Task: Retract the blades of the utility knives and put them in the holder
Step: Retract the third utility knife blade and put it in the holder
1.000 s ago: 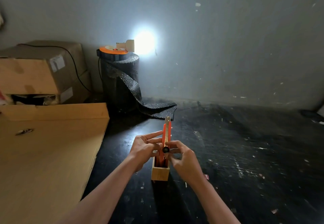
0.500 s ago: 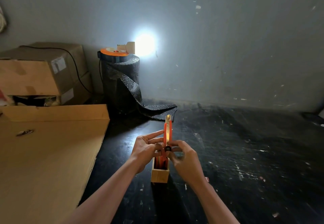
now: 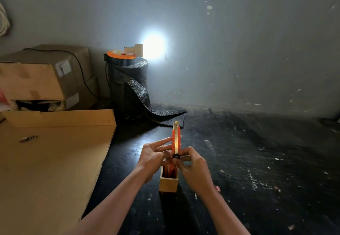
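Your scene is dim; the lamp point(image 3: 152, 47) flares white against the wall point(image 3: 239, 51), corners darken, edges bow slightly.

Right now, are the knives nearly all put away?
Partly. Orange handles already stand inside the wooden box, so some look done. Both the left hand and the right hand hold one orange knife upright over the box, fingers at its black knob. No blade pokes out that I can see. It still needs to go in. I see no other loose knives.

I saw stacked cardboard boxes point(image 3: 44, 80) at far left, a flat cardboard sheet point(image 3: 51, 161) over the dark surface point(image 3: 257, 161), and a black bubble-wrap roll point(image 3: 128, 84) beneath a glaring lamp point(image 3: 152, 47).
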Tool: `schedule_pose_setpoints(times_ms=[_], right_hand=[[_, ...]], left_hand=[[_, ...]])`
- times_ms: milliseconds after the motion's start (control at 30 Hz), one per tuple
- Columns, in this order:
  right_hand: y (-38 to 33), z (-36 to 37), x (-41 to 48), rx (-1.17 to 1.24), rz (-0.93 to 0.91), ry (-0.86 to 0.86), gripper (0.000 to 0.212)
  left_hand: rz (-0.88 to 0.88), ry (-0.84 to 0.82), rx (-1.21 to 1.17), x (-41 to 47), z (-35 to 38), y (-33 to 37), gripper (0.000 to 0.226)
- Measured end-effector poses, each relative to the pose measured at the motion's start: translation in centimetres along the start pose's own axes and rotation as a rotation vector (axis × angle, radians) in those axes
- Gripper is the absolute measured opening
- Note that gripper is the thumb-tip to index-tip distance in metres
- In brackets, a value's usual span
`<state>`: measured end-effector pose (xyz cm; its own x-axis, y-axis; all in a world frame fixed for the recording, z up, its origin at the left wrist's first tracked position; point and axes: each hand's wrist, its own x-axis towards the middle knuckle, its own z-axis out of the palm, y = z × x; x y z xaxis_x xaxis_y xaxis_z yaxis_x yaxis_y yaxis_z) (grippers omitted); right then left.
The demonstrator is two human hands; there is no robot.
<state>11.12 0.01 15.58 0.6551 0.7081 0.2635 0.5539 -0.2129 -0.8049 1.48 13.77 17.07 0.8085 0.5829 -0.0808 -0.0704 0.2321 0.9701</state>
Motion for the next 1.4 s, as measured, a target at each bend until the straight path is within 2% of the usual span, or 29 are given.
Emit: schedule_pose_setpoints(times_ms=[200,367,567,700,867,1000,1167,1267,1400], right_hand=[[0.4,-0.1,0.1,-0.003,-0.037,-0.061,0.039],[0.6,0.3,0.1,-0.031,-0.027,-0.036,0.026],[0.8,1.1,-0.1,-0.020,0.014,0.041,0.028],[1.0,1.1,0.6,0.030,0.013,0.020,0.016],[1.3,1.0,2.6,0.204,0.093,0.030,0.040],[1.7,1.1,4.3,0.292,0.128,0.014,0.041],[3.8,1.5,5.7,0.247,0.189,0.007,0.020],[5.3,2.1,6.2,0.165,0.225,0.008,0.012],[7.7,3.5,6.4,0.058,0.279,-0.025,0.007]], left_hand=[[0.002,-0.001,-0.016,0.1,-0.1,-0.1,0.049],[-0.001,0.017,-0.011,0.3,-0.1,-0.7,0.050],[-0.007,0.022,-0.005,0.5,-0.3,-1.6,0.049],[-0.018,0.001,-0.012,0.9,-1.0,-2.3,0.050],[-0.046,-0.032,-0.021,1.6,-1.2,-3.3,0.049],[-0.033,-0.004,0.024,2.3,-1.0,-4.7,0.047],[0.009,0.190,0.315,4.0,-2.5,-7.4,0.043],[-0.006,0.181,0.550,4.2,-3.2,-8.7,0.052],[-0.098,0.176,0.651,4.7,-3.5,-10.7,0.063]])
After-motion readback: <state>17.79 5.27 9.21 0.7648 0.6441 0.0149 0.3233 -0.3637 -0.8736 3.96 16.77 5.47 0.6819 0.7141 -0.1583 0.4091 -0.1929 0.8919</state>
